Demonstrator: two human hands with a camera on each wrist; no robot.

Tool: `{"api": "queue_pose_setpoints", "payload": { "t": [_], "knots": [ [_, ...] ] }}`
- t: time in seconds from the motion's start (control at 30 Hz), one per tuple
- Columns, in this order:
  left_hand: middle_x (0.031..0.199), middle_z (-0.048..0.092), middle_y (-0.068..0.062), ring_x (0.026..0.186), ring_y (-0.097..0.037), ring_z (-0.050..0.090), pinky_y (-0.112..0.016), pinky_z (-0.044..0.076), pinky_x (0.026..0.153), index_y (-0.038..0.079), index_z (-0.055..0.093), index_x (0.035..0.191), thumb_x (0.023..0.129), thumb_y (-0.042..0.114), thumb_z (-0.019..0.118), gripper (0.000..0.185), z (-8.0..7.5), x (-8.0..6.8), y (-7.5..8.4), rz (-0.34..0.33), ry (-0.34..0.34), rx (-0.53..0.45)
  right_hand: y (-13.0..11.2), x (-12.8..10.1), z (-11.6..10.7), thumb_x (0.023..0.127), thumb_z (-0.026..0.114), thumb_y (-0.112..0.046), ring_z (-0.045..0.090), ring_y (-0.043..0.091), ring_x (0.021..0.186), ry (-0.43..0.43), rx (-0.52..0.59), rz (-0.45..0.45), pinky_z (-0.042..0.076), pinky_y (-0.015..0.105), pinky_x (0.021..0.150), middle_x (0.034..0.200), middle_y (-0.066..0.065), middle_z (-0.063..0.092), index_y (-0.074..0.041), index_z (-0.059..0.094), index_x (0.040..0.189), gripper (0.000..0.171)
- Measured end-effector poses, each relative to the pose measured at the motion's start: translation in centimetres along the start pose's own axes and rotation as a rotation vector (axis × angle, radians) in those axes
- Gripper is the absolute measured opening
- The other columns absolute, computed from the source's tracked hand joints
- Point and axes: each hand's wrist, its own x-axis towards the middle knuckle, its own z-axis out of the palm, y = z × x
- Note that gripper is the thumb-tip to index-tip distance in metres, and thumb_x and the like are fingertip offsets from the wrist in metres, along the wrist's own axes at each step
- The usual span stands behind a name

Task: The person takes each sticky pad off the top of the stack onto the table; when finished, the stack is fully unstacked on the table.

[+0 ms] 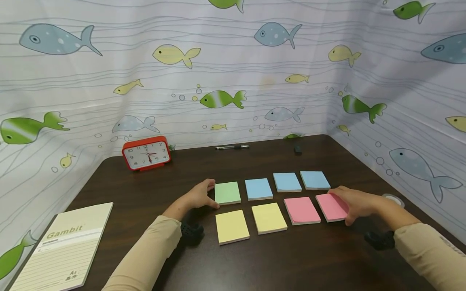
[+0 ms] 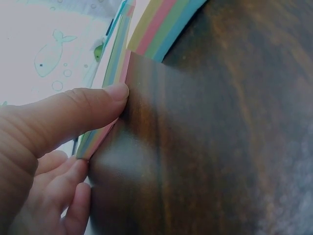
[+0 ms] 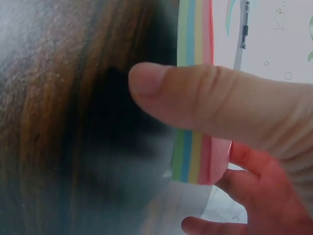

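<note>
Two rows of square sticky-note pads lie on the dark table in the head view. My left hand [image 1: 198, 196] holds the green pad [image 1: 227, 193] at the back row's left end, thumb and fingers on its left edge. Three blue pads [image 1: 259, 188] continue that row. In front are two yellow pads [image 1: 231, 227], then a pink pad [image 1: 302, 210]. The rightmost pink pad [image 1: 330, 207] is gripped by my right hand [image 1: 358, 202]. Its thumb [image 3: 161, 88] lies across the striped side of that pad in the right wrist view, fingers on the far side.
A red clock [image 1: 147, 153] stands at the back left, and a lined notebook [image 1: 65, 246] lies at the left edge. Farther back are a pen [image 1: 232, 147] and a small black object [image 1: 297, 150]. A white ring [image 1: 394, 199] sits beyond my right wrist. Fish-print curtain [image 1: 225, 60] surrounds the table.
</note>
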Motion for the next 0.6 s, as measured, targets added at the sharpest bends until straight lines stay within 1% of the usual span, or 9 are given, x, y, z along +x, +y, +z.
{"api": "queue_pose_setpoints", "payload": {
  "t": [0.17,0.23,0.3,0.37,0.43,0.5,0.6],
  "knots": [
    [0.134,0.032,-0.017,0.122,-0.027,0.032,-0.039,0.030,0.095,-0.003,0.027,0.131,0.061,0.006,0.079,0.088,-0.1,-0.2,0.0,-0.017,0.007,-0.003,-0.1,0.5,0.1,0.048,0.083,-0.011,0.043,0.030,0.092,-0.044,0.011,0.019,0.038,0.048,0.078,0.113,0.018,0.042,0.007,0.038,0.121,0.088],
    [0.134,0.032,-0.017,0.122,-0.027,0.032,-0.039,0.030,0.095,-0.003,0.027,0.131,0.061,0.006,0.079,0.088,-0.1,-0.2,0.1,-0.014,0.005,-0.003,-0.2,0.6,0.1,0.047,0.083,-0.010,0.041,0.036,0.096,-0.058,-0.001,0.041,0.037,0.052,0.078,0.115,0.023,0.040,0.007,0.038,0.122,0.089],
    [0.134,0.032,-0.017,0.122,-0.027,0.032,-0.039,0.030,0.095,-0.003,0.027,0.131,0.061,0.007,0.078,0.087,-0.1,-0.2,0.2,-0.008,0.001,0.000,-0.5,0.5,-0.2,0.046,0.083,-0.009,0.036,0.043,0.101,-0.063,-0.020,0.064,0.038,0.055,0.076,0.120,0.028,0.036,0.007,0.037,0.124,0.091],
    [0.134,0.031,-0.017,0.122,-0.027,0.032,-0.039,0.030,0.095,-0.003,0.027,0.131,0.062,0.007,0.078,0.087,-0.1,0.0,0.4,0.000,-0.005,0.005,-1.0,0.3,-0.6,0.048,0.083,-0.010,0.028,0.049,0.106,-0.044,-0.034,0.068,0.037,0.058,0.074,0.124,0.033,0.031,0.006,0.036,0.126,0.093],
    [0.135,0.031,-0.017,0.122,-0.027,0.031,-0.040,0.030,0.095,-0.003,0.026,0.132,0.062,0.008,0.078,0.087,-0.1,0.1,0.6,0.002,-0.008,0.012,-1.6,0.3,-1.3,0.049,0.083,-0.011,0.022,0.053,0.108,-0.013,-0.033,0.051,0.038,0.058,0.071,0.127,0.035,0.025,0.004,0.033,0.129,0.095],
    [0.135,0.031,-0.016,0.122,-0.026,0.031,-0.040,0.030,0.095,-0.002,0.026,0.132,0.062,0.007,0.078,0.088,-0.1,0.3,0.7,-0.005,-0.005,0.016,-2.4,0.5,-2.0,0.052,0.082,-0.011,0.018,0.053,0.110,0.015,-0.011,0.013,0.038,0.057,0.071,0.129,0.035,0.020,0.004,0.030,0.131,0.096],
    [0.135,0.030,-0.016,0.123,-0.026,0.031,-0.040,0.029,0.095,-0.002,0.026,0.132,0.062,0.007,0.078,0.088,-0.1,0.4,0.9,-0.007,-0.002,0.013,-3.8,1.0,-2.8,0.056,0.080,-0.014,0.015,0.052,0.113,0.044,-0.005,-0.030,0.036,0.058,0.074,0.132,0.032,0.018,0.003,0.029,0.132,0.093]
  ]
}}
